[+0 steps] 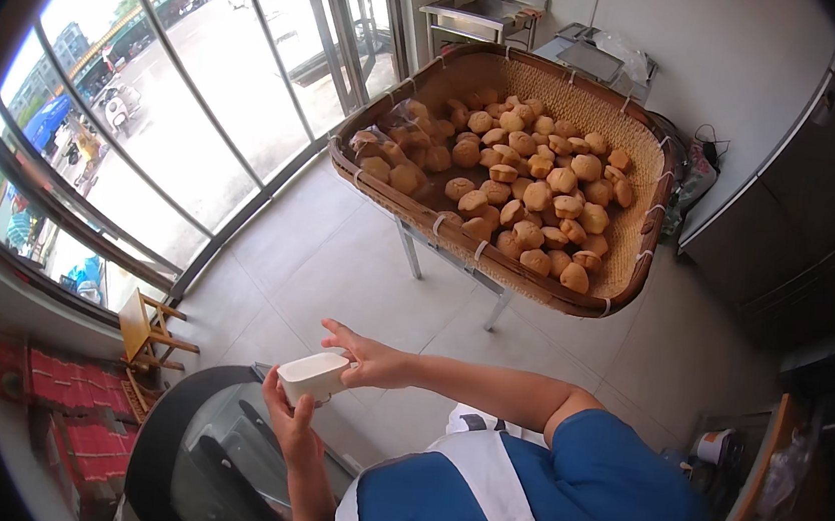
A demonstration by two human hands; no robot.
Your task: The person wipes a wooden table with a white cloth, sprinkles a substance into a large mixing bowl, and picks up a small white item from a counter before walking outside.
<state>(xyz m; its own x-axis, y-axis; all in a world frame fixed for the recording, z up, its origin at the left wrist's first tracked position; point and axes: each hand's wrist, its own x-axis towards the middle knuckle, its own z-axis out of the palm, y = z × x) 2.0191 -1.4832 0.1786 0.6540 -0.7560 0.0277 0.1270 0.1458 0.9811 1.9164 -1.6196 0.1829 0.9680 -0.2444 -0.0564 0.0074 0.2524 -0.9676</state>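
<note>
A small white oblong container (314, 376) is between my two hands, low and left of the middle of the view. My left hand (291, 416) grips its near left side, thumb against the wall. At its right end, my right hand (370, 360) pinches the edge with some fingers while others stretch out over the floor. Beyond my arms, a large rectangular woven basket (635, 236) with a bamboo rim rests on a metal-legged stand. It holds many small golden-brown cakes (537, 195), and some at its left side lie in clear plastic bags (390, 156).
A dark-rimmed glass-topped case (218, 452) stands close at my lower left. Past it are a wooden stool (143, 328) and red packages (81, 386). Glass panes (201, 81) line the left. A metal sink (479, 12) stands behind the basket, and a dark cabinet (807, 207) at right.
</note>
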